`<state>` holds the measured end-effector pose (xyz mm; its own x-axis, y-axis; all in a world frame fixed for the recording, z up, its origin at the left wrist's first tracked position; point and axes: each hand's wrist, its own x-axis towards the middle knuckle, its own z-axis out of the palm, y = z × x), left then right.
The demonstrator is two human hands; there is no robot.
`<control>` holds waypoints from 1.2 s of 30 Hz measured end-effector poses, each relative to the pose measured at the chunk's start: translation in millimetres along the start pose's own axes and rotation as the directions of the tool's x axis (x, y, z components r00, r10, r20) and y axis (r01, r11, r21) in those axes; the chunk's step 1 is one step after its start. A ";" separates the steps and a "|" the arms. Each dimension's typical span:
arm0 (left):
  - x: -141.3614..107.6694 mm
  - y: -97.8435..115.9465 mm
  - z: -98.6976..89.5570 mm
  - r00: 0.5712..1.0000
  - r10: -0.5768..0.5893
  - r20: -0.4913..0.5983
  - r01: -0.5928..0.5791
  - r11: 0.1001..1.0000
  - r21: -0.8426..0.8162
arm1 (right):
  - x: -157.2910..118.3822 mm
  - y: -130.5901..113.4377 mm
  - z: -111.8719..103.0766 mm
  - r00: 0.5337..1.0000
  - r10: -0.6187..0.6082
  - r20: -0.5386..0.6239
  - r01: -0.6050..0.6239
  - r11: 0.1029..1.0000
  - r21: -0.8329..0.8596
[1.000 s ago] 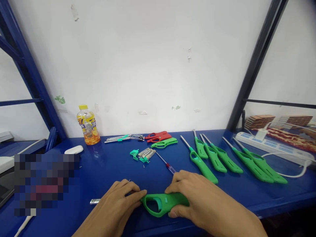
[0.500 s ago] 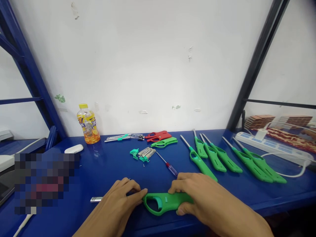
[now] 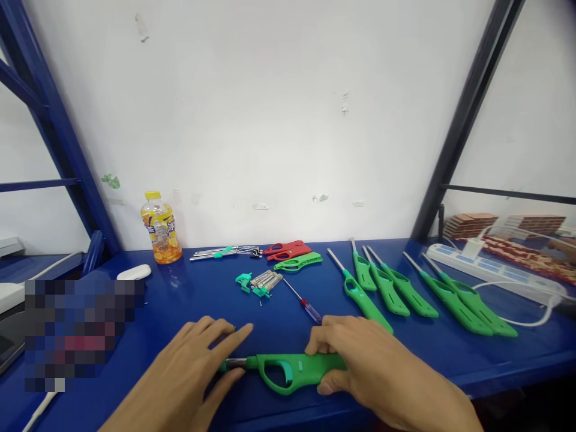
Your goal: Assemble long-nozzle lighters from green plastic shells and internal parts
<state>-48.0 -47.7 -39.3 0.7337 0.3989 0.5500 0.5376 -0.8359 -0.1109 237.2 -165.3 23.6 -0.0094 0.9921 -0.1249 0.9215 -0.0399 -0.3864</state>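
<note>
Working from the head view, our only one. The green lighter point(image 3: 310, 367) lies flat beside the near edge of the desk point(image 3: 180, 300), roughly midway along the stretch we can see, its metal tube point(image 3: 236, 363) pointing towards the left side and its handle end towards the right. Our right hand point(image 3: 366, 357) has its grip closed on the rear of the handle, fingers on the far side, thumb on the near. Our left hand point(image 3: 193, 363) is spread about the tube, thumb and index finger parted; contact with the metal we cannot tell. Tube tip hidden behind that hand.

Handling, as we judge it: light, probably a hollow plastic shell, stiff enough for a moderate squeeze. Surface looks dull, so little slip expected; the tube, smoother and narrower, would likely turn more easily in the fingers. Best hold, we think, is the broad body behind the trigger point(image 3: 287, 372), pinched across its sides. We would keep off the thin loop and the trigger itself. Likely weak spot: where tube meets nose; no levering there.

Around it: a screwdriver point(image 3: 310, 311) just beyond the right hand; more green lighters point(image 3: 459, 309) towards the right edge; silver cylinders point(image 3: 266, 279) farther back; a red casing point(image 3: 290, 249) near the back edge.
</note>
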 end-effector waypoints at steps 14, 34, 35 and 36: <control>19.4 25.4 15.5 0.971 0.078 -0.224 -0.081 0.997 -0.003 | 1.6 20.1 -21.7 0.976 -0.132 0.175 0.125 0.991 0.049; 13.6 37.0 7.0 0.904 0.186 -0.384 -0.189 0.981 0.031 | 7.1 20.2 -34.4 0.889 -0.399 0.224 0.321 0.893 0.315; 13.0 38.0 4.4 0.898 0.191 -0.396 -0.188 0.981 0.045 | 10.0 19.9 -34.8 0.867 -0.432 0.248 0.326 0.869 0.372; 12.3 38.6 2.2 0.895 0.194 -0.400 -0.187 0.981 0.058 | 12.5 19.6 -34.9 0.846 -0.456 0.274 0.317 0.846 0.430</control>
<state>-17.4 -74.2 -38.7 0.5951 0.0438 0.8024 0.4145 -0.8722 -0.2598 268.7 -149.6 46.4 -0.5350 0.8255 -0.1799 0.6092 0.2294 -0.7591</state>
